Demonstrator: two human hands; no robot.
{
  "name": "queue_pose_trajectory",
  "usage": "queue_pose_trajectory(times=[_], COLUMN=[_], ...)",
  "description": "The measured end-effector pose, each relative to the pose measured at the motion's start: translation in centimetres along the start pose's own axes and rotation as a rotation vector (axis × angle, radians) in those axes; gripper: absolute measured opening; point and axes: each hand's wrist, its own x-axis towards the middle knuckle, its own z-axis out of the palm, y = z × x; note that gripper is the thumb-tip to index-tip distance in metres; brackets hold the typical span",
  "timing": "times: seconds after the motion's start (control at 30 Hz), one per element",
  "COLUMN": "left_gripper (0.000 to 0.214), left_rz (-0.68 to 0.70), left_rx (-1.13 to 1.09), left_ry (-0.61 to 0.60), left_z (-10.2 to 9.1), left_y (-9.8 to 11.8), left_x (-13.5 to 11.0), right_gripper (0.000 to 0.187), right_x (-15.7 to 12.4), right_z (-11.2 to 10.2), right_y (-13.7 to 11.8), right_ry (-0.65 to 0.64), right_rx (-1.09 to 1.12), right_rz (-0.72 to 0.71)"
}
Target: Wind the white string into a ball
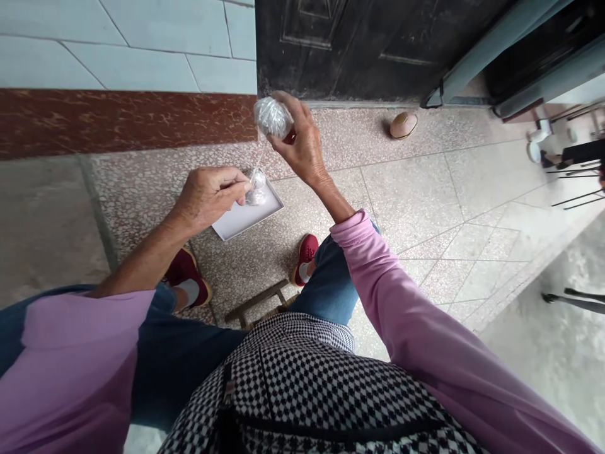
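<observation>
My right hand (302, 142) is raised and closed around a ball of clear, shiny thread (273, 117), held near the dark door. A thin strand (259, 157) runs down from the ball to my left hand (210, 195). That hand pinches the strand next to two small clear beads or knots (257, 188). Both hands hover over a white flat tray (236, 221) lying on the speckled floor between my feet.
I sit on a low wooden stool (258, 302) with red shoes (306, 252) on terrazzo floor. A checkered bag (307, 391) rests on my lap. A dark door (359, 44), tiled wall (127, 44) and a small round object (403, 125) are ahead. Furniture legs stand at right.
</observation>
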Motion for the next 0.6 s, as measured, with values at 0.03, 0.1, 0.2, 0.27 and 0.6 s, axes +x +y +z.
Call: queue_pose_trajectory(times=[0.03, 0.1, 0.2, 0.27, 0.6], left_gripper=[0.022, 0.023, 0.029, 0.032, 0.027], left_rz=[0.011, 0.037, 0.072, 0.101, 0.054], left_rx=[0.004, 0.012, 0.024, 0.027, -0.252], left_ry=[0.009, 0.046, 0.12, 0.146, 0.242], left_z=[-0.2, -0.8, -2.0, -2.6, -2.5], left_y=[-0.1, -0.4, -1.0, -1.3, -3.0], left_x=[0.1, 0.2, 0.3, 0.4, 1.8], right_gripper=[0.088, 0.085, 0.078, 0.069, 0.096], right_x=[0.0, -0.3, -0.9, -1.5, -3.5], right_z=[0.1, 0.7, 2.3, 3.3, 2.1], right_y=[0.0, 0.1, 0.0, -0.3, -3.4], right_ry=[-0.007, -0.06, -0.208, -0.333, -0.558], right_rx=[-0.021, -0.037, -0.001, 0.061, 0.631], right_rz=[0.003, -0.033, -0.166, -0.197, -0.092])
